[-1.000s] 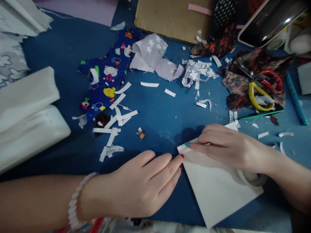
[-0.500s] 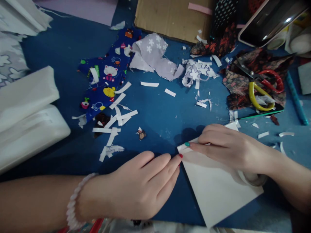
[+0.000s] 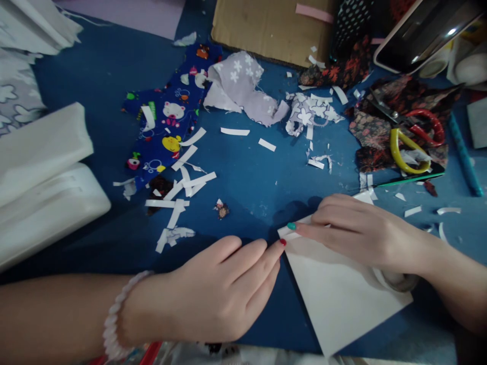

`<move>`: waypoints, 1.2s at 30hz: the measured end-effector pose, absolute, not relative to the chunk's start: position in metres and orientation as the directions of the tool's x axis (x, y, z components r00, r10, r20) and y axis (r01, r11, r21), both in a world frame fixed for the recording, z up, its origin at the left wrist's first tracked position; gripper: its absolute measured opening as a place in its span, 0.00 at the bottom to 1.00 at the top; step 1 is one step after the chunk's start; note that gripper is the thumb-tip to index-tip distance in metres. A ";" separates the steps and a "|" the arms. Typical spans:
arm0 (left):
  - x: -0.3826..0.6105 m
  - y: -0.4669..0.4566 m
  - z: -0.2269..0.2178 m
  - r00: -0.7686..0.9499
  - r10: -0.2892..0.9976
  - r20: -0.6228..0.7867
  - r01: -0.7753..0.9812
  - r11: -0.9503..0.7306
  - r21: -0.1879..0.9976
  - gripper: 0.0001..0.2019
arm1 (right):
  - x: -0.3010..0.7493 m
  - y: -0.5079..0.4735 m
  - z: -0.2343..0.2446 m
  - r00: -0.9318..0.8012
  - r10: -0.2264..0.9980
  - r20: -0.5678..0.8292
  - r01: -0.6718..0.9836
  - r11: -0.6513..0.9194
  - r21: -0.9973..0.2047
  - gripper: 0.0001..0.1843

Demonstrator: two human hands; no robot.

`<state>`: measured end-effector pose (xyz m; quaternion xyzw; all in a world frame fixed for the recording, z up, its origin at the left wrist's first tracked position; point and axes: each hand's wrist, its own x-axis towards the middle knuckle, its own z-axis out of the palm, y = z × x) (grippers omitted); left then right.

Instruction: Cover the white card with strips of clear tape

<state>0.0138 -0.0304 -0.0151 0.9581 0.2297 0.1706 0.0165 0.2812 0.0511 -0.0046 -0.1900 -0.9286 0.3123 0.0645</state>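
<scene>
A white sheet of paper lies slanted at the lower right, with a narrow fold along its upper edge. My left hand, a pale bead bracelet at its wrist, is closed at the sheet's upper left corner, index finger and thumb meeting at its edge. On the folded strip rests the green-nailed finger of my right hand. The other fingers of that hand are curled over the far edge, their tips hidden. Under the right palm a round greyish thing shows in part; its kind is unclear.
White paper strips and fabric scraps lie over the blue table. Red-and-yellow-handled scissors rest on dark floral cloth at right, near a blue pen-like stick. Cardboard and a phone are at the back.
The green-nailed finger of my right hand has slid very slightly left along the folded strip. Otherwise the hands, the paper and the scraps are nearly unmoved.
</scene>
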 end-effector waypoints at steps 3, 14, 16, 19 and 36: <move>0.014 -0.031 -0.015 0.833 0.450 0.321 0.438 -0.892 0.113 0.12 | 0.278 0.053 0.000 -0.916 0.399 -0.038 0.344 0.735 -0.585 0.11; 0.015 -0.031 -0.015 0.835 0.451 0.316 0.438 -0.892 0.114 0.13 | 0.281 0.051 -0.004 -0.864 0.488 -0.128 0.450 0.632 -0.630 0.08; 0.015 -0.031 -0.015 0.836 0.451 0.312 0.438 -0.891 0.117 0.13 | 0.280 0.051 -0.004 -0.857 0.496 -0.136 0.460 0.623 -0.633 0.09; 0.015 -0.031 -0.015 0.834 0.458 0.307 0.443 -0.888 0.121 0.13 | 0.279 0.052 -0.003 -0.852 0.504 -0.143 0.470 0.613 -0.636 0.11; 0.014 -0.029 -0.015 0.839 0.442 0.316 0.427 -0.896 0.118 0.14 | 0.282 0.051 -0.006 -0.860 0.496 -0.119 0.450 0.628 -0.635 0.09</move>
